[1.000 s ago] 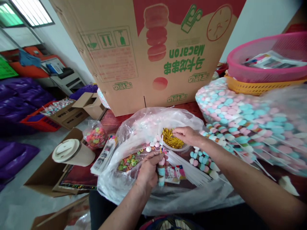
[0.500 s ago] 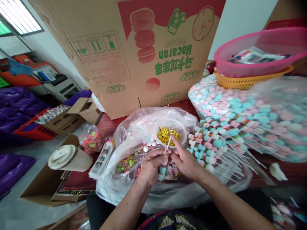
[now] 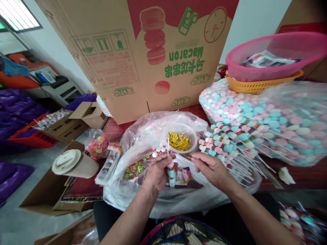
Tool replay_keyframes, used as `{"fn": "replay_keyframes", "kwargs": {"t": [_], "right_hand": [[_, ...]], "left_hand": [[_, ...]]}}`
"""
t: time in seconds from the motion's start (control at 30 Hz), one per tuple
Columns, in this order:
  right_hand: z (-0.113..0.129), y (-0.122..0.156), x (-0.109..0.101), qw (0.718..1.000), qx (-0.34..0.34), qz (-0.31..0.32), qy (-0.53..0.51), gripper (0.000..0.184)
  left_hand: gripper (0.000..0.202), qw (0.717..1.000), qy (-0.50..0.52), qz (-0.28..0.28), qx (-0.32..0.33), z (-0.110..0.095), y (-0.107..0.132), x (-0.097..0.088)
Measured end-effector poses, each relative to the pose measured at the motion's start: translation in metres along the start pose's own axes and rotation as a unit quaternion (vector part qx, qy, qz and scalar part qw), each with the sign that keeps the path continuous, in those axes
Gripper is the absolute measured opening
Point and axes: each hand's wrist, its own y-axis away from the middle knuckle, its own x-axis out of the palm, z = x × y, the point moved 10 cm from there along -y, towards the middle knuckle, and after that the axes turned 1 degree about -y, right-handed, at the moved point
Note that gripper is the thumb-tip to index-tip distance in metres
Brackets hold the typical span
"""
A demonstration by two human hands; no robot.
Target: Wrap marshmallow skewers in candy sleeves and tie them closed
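My left hand (image 3: 156, 172) is closed around the gathered neck of a small wrapped marshmallow stick (image 3: 171, 176), whose white stick points up and whose blue and pink marshmallows hang below. Apart from it, to the right, my right hand (image 3: 212, 167) pinches a gold twist tie (image 3: 188, 155) between thumb and fingers. Just beyond both hands, a white bowl (image 3: 195, 137) holds a heap of gold twist ties (image 3: 179, 141). Flat printed wrappers (image 3: 185, 174) and white sticks (image 3: 195, 168) lie between and under the hands on a clear plastic sheet (image 3: 122, 199).
Marshmallow skewers (image 3: 219, 141) are piled at the right before a big bag of marshmallows (image 3: 276, 114). Stacked baskets (image 3: 255, 73) rest on that bag. A large carton (image 3: 107, 102) stands behind. Coloured candy rings (image 3: 135, 170), a lidded cup (image 3: 85, 166) and a candy bag (image 3: 97, 146) are left.
My right hand has moved right, away from the wrapped stick, and now pinches a gold twist tie. My left hand still grips the wrapped stick, shifted slightly left.
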Motion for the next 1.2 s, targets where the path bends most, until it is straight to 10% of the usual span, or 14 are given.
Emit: {"fn": "replay_keyframes", "kwargs": {"t": [0.17,0.33,0.5,0.67,1.0,1.2], "right_hand": [[-0.001,0.005,0.036,0.972,0.083,0.115,-0.189,0.046],[-0.016,0.007,0.044,0.961,0.112,0.084,-0.239,0.062],[-0.009,-0.011,0.039,0.986,0.093,0.095,-0.105,0.027],[-0.001,-0.085,0.005,0.982,0.027,0.018,0.187,0.011],[-0.061,-0.119,0.011,0.978,0.133,0.062,0.148,0.018],[-0.039,-0.113,0.003,0.984,0.113,0.048,0.129,0.031]], "left_hand": [[0.022,1.000,-0.018,0.010,0.015,-0.004,0.006,0.009],[0.023,0.999,-0.020,0.043,0.012,-0.009,0.014,0.011],[0.023,0.999,-0.010,0.034,0.029,-0.016,0.008,0.011],[0.025,0.999,0.021,-0.018,0.028,-0.011,0.007,-0.006],[0.024,0.997,0.019,-0.068,0.038,-0.011,0.015,-0.050],[0.024,0.998,0.025,-0.027,0.051,-0.012,0.010,-0.037]]}}
